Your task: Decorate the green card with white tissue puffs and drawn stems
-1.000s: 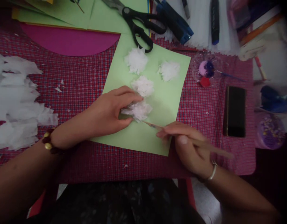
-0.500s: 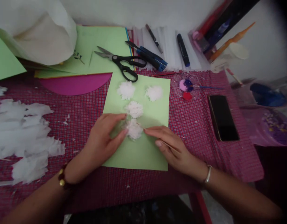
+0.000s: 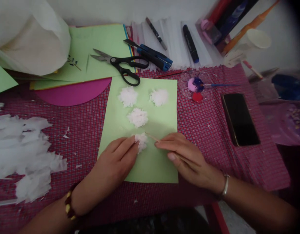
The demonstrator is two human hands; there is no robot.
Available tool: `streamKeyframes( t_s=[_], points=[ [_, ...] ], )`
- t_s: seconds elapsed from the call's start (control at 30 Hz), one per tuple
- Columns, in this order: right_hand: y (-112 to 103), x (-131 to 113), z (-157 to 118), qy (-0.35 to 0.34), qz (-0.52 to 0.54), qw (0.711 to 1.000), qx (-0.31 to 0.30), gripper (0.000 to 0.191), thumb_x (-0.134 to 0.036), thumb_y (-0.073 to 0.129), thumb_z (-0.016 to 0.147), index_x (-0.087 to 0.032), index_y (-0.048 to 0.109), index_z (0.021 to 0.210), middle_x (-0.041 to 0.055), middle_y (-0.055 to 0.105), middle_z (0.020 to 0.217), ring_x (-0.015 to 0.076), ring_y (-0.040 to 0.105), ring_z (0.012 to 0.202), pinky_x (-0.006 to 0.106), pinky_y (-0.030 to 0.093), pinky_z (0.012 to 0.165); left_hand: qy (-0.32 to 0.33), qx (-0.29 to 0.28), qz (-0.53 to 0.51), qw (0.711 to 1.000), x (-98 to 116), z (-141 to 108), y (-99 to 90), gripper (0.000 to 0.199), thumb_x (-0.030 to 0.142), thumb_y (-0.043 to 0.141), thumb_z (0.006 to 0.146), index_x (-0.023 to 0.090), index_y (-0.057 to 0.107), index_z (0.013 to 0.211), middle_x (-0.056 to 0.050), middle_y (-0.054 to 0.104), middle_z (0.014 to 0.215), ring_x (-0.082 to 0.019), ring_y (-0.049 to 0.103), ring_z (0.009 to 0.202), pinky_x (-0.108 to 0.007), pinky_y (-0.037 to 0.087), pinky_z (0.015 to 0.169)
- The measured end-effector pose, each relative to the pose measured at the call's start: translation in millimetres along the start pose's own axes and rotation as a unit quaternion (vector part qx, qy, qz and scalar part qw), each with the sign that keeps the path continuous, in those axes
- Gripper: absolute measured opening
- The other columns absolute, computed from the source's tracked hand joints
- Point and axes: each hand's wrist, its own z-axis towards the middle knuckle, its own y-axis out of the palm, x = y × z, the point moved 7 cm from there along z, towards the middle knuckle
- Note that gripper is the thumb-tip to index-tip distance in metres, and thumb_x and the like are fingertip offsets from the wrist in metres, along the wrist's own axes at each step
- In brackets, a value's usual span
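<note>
Drawn in from its earlier spread, the left hand (image 3: 118,161) now has its fingers together at the left edge of the lowest white, ruffled paper puff (image 3: 142,143); whether that grip pinches it, I cannot tell. This puff lies on a light-green rectangular paper sheet (image 3: 162,169), below 3 similar puffs. The right hand's (image 3: 186,159) grip is clamped on a thin, pale wooden stick (image 3: 152,137).
</note>
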Motion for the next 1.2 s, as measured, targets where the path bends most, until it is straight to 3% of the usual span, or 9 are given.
streamKeyframes(
  t_s=[0.23,0.43,0.53,0.6,0.73,0.87,0.97,1.1,1.2],
  points=[
    [6.0,1.7,3.0,0.007,-0.051,0.998,-0.03,0.028,-0.022,0.049,0.099,-0.02,0.06,0.125,0.006,0.068,0.105,0.0174,0.059,0.096,0.037,0.045,0.084,-0.213,0.091,-0.188,0.955,-28.3,-2.0,-11.3,0.043,0.022,0.062,0.091,0.022,0.051,0.133,-0.011,0.057,0.129,-0.024,0.059,0.118,-0.04,0.057,0.098],
    [13.0,-1.1,1.4,-0.019,-0.057,0.996,-0.066,0.029,-0.021,0.05,0.098,-0.019,0.059,0.126,0.0054,0.068,0.103,0.017,0.059,0.092,0.039,0.041,0.084,-0.228,0.069,-0.299,0.924,-28.0,-5.8,-0.5,0.057,0.024,0.067,0.086,0.027,0.046,0.14,-0.011,0.056,0.132,-0.024,0.061,0.116,-0.038,0.059,0.094],
    [5.0,1.5,0.7,-0.006,-0.034,0.999,-0.022,0.028,-0.02,0.049,0.098,-0.021,0.06,0.124,0.0053,0.068,0.103,0.0179,0.06,0.096,0.038,0.044,0.084,-0.227,0.08,-0.289,0.926,-29.6,-5.8,0.0,0.059,0.023,0.067,0.086,0.027,0.045,0.141,-0.012,0.057,0.132,-0.025,0.06,0.116,-0.041,0.057,0.094],
    [-5.7,5.8,-0.6,0.013,-0.018,0.999,0.037,0.028,-0.019,0.048,0.099,-0.023,0.06,0.124,0.0049,0.069,0.105,0.0177,0.061,0.1,0.037,0.046,0.085,-0.233,0.125,-0.258,0.929,-34.0,-6.0,-7.2,0.056,0.022,0.066,0.087,0.027,0.046,0.139,-0.011,0.057,0.131,-0.026,0.059,0.117,-0.044,0.055,0.097],
    [-20.3,10.7,-2.2,0.022,-0.036,0.994,0.098,0.028,-0.02,0.049,0.099,-0.026,0.062,0.122,0.0027,0.07,0.103,0.0164,0.063,0.096,0.035,0.047,0.083,-0.18,0.21,-0.123,0.953,-29.8,-3.6,-28.4,0.044,0.018,0.068,0.084,0.022,0.057,0.126,-0.009,0.061,0.117,-0.025,0.059,0.107,-0.043,0.051,0.091],
    [-32.8,14.8,0.1,0.034,-0.084,0.988,0.125,0.025,-0.025,0.048,0.099,-0.028,0.066,0.117,0.0017,0.071,0.093,0.0174,0.064,0.088,0.036,0.049,0.08,-0.034,0.127,-0.054,0.99,-4.6,3.5,-21.5,0.018,0.026,0.069,0.085,0.019,0.064,0.102,-0.005,0.062,0.093,-0.019,0.057,0.082,-0.038,0.046,0.074],
    [-43.3,20.8,2.1,0.045,-0.119,0.981,0.15,0.025,-0.03,0.047,0.1,-0.028,0.068,0.113,0.0023,0.071,0.09,0.0185,0.065,0.086,0.038,0.05,0.081,0.002,0.076,-0.045,0.996,3.9,2.8,-13.8,0.01,0.03,0.066,0.087,0.02,0.063,0.086,-0.004,0.064,0.088,-0.02,0.056,0.081,-0.039,0.046,0.076],
    [-51.5,24.4,3.1,0.023,-0.183,0.966,0.183,0.023,-0.033,0.049,0.099,-0.027,0.07,0.108,0.0031,0.073,0.09,0.0198,0.066,0.086,0.04,0.05,0.083,-0.003,0.122,-0.029,0.992,3.1,1.4,-17.2,0.022,0.031,0.062,0.089,0.019,0.063,0.108,-0.009,0.066,0.112,-0.025,0.06,0.103,-0.043,0.049,0.092],
    [-51.2,19.7,2.1,-0.009,-0.229,0.953,0.197,0.023,-0.029,0.049,0.098,-0.023,0.07,0.107,0.0052,0.074,0.094,0.0196,0.067,0.088,0.039,0.049,0.085,0.006,0.098,0.001,0.995,2.4,5.0,-6.7,0.04,0.032,0.057,0.092,0.017,0.056,0.129,-0.016,0.059,0.135,-0.03,0.054,0.123,-0.051,0.044,0.104]
  ],
)
